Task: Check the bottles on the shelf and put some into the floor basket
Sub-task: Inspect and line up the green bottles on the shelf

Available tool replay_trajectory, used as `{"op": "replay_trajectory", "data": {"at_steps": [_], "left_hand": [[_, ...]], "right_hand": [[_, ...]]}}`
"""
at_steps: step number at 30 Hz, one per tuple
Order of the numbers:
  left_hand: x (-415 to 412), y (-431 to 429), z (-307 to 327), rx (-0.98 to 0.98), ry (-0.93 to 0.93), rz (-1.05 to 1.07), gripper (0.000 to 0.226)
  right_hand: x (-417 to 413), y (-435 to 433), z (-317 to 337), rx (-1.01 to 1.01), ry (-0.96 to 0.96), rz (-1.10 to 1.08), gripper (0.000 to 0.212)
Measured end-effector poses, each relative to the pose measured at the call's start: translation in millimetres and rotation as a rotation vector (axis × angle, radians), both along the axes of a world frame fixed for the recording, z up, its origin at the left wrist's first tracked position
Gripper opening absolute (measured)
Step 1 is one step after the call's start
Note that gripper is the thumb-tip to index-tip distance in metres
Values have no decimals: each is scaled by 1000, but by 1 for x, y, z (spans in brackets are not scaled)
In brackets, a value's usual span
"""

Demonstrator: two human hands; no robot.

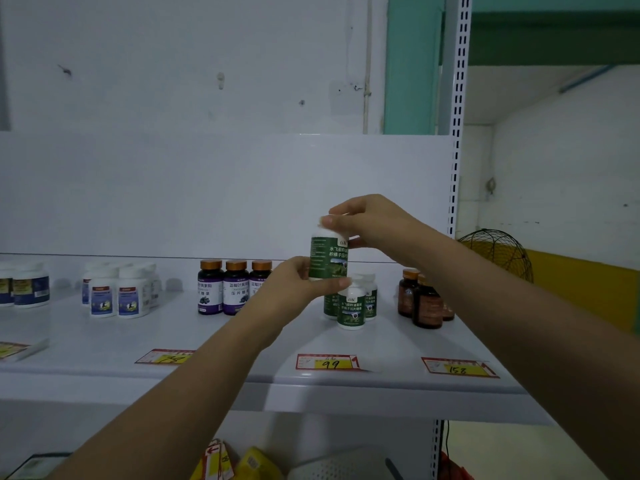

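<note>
Your left hand [294,282] grips the base and your right hand [374,226] pinches the cap of the white plastic bottle with a green label [329,258], held upright above the white metal shelf [242,341]. Just below it stand matching green-labelled bottles [351,306]. Your left hand partly hides the gold-capped purple-labelled bottles [223,289], and dark brown bottles [424,301] stand beside your right forearm.

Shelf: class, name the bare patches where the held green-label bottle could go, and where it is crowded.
Free: the front strip behind the price tags; the gap between blue-label bottles and purple bottles. Crowded: the green-label cluster beneath the held bottle in the left hand and right hand, brown bottles beside.
</note>
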State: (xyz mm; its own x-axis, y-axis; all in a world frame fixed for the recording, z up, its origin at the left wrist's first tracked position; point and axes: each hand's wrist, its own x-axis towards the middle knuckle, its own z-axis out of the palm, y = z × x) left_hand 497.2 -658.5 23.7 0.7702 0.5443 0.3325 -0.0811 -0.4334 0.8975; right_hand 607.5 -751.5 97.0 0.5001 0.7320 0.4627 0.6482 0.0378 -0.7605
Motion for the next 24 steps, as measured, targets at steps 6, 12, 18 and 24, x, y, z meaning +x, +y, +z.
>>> {"op": "replay_trajectory", "data": {"at_steps": [6, 12, 18, 24], "left_hand": [[4, -1, -2, 35, -90, 87, 39], [6, 3, -5, 53, -54, -11, 46], [9, 15, 9, 149, -307, 74, 51], [13, 15, 43, 322, -563, 173, 50]], "right_hand": [[-2, 3, -5, -103, 24, -3, 55], [-3, 1, -7, -58, -177, -134, 54], [-15, 4, -22, 260, -465, -93, 53], [-16, 3, -25, 683, -968, -210, 48]]}}
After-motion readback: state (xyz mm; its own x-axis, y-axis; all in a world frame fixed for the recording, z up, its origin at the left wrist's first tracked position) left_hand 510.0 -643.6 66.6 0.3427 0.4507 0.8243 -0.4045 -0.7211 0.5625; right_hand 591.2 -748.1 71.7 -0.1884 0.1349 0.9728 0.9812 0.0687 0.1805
